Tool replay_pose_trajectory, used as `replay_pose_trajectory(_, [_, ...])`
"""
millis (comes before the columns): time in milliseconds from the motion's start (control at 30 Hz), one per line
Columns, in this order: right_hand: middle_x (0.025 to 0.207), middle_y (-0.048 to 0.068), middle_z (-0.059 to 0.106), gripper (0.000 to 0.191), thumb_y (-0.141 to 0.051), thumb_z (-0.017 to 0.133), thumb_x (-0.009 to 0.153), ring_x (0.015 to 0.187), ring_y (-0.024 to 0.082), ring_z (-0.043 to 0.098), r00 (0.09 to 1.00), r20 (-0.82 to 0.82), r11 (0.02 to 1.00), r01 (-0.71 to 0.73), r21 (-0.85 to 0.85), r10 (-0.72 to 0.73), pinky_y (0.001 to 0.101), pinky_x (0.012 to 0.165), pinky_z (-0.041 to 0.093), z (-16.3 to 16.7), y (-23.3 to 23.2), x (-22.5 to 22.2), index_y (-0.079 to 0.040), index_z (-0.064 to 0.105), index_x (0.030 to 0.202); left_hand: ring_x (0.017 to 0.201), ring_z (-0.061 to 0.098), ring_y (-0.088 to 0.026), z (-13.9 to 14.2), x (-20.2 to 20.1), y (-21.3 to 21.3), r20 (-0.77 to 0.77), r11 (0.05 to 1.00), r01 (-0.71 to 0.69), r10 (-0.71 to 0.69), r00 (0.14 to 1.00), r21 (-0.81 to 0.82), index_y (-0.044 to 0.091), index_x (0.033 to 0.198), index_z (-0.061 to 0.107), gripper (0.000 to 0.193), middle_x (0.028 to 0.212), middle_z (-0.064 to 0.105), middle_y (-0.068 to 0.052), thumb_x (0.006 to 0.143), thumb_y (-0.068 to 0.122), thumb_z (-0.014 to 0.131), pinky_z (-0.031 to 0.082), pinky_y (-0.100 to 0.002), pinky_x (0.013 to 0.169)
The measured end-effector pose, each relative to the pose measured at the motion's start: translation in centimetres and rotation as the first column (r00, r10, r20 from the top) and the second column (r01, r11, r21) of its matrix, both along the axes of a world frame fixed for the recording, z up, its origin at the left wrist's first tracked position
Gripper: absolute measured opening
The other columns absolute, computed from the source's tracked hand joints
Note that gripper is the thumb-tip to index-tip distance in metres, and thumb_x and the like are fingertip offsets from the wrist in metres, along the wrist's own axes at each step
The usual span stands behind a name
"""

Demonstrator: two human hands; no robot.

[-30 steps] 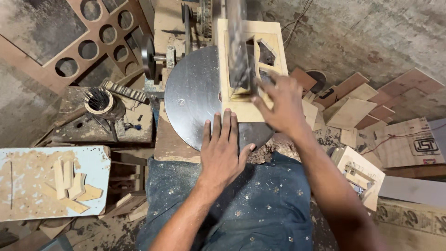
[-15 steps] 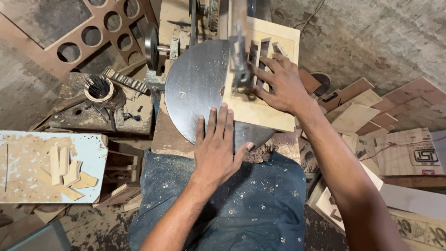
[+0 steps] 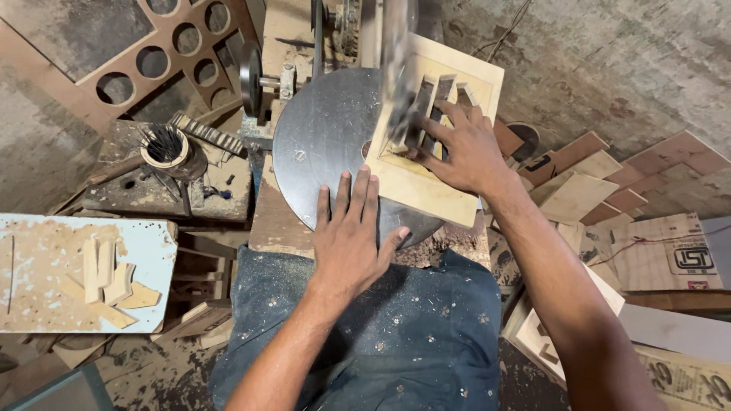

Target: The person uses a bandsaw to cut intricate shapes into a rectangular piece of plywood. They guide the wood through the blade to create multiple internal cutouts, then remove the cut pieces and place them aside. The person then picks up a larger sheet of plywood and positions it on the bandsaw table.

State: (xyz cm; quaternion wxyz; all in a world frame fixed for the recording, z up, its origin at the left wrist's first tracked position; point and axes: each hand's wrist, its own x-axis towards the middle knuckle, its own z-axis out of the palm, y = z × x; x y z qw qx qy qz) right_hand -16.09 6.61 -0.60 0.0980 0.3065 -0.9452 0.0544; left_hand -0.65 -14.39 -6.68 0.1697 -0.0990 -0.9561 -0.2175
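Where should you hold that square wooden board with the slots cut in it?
Probably by the plain near edge of the wooden board, coming from the person's own side. That part is solid and sits flat on the round metal table, away from the blurred saw blade at the slots. The right hand presses on top; the left hand steadies the edge.

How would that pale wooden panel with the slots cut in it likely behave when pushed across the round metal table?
The wooden panel looks flat, thin and rigid, so it probably slides without flexing on the smooth metal table. The narrow strips between its slots seem fragile. Both the right hand and left hand press flat, suggesting it shifts easily.
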Motion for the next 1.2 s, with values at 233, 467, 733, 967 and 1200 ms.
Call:
replay_pose_trajectory(233, [0.141,0.025,0.05,0.061,-0.056,0.071,0.089,0.125,0.05,0.047,0.998,-0.056,1.0,-0.006,-0.012,0.006,0.0567,0.103,0.043,0.3,0.3,0.7,-0.027,0.064,0.143,0.153,0.022,-0.039,-0.5,-0.7,-0.4,0.009,0.999,0.01,-0.009,1.0,-0.031,-0.003,0.155,0.035,0.087,0.165,0.027,-0.019,0.101,0.066,0.036,0.01,-0.06,0.123])
replay_pose_trajectory(467, [0.116,0.022,0.054,0.072,-0.062,0.073,0.084,0.108,0.042,0.049,0.996,-0.003,0.996,0.094,0.005,-0.094,0.0526,0.094,0.045,1.3,0.2,2.3,-0.021,0.065,0.142,0.155,0.021,-0.038,-0.4,-0.9,-0.7,0.0,1.0,-0.001,0.001,1.0,0.011,-0.003,0.155,0.036,0.089,0.167,0.027,-0.019,0.099,0.067,0.037,0.007,-0.058,0.124])
replay_pose_trajectory(733, [0.106,0.022,0.058,0.081,-0.072,0.072,0.08,0.103,0.038,0.048,0.988,0.016,0.986,0.155,0.057,-0.156,0.049,0.088,0.039,2.2,0.2,4.7,-0.021,0.065,0.142,0.153,0.023,-0.039,0.0,-1.8,-1.7,0.027,1.0,0.008,-0.008,1.0,0.005,-0.006,0.154,0.035,0.096,0.164,0.028,-0.023,0.098,0.072,0.036,0.007,-0.058,0.124])
replay_pose_trajectory(967, [0.102,0.02,0.063,0.089,-0.071,0.073,0.075,0.099,0.036,0.05,0.976,0.024,0.975,0.217,0.045,-0.218,0.0479,0.087,0.035,2.0,-0.3,8.9,-0.013,0.065,0.14,0.153,0.026,-0.039,0.5,-3.4,-2.9,0.048,0.999,0.017,-0.018,0.999,0.032,-0.003,0.153,0.038,0.08,0.163,0.034,-0.02,0.098,0.056,0.042,0.008,-0.06,0.124])
replay_pose_trajectory(1200, [0.099,0.019,0.067,0.082,-0.06,0.078,0.082,0.098,0.033,0.056,0.975,-0.085,0.961,0.182,-0.206,-0.203,0.0483,0.089,0.042,-0.8,0.5,13.2,-0.005,0.063,0.141,0.152,0.028,-0.037,1.0,-5.1,-5.1,0.037,0.993,0.118,-0.117,0.992,-0.004,0.003,0.152,0.041,0.063,0.163,0.036,-0.012,0.1,0.039,0.043,0.011,-0.065,0.121])
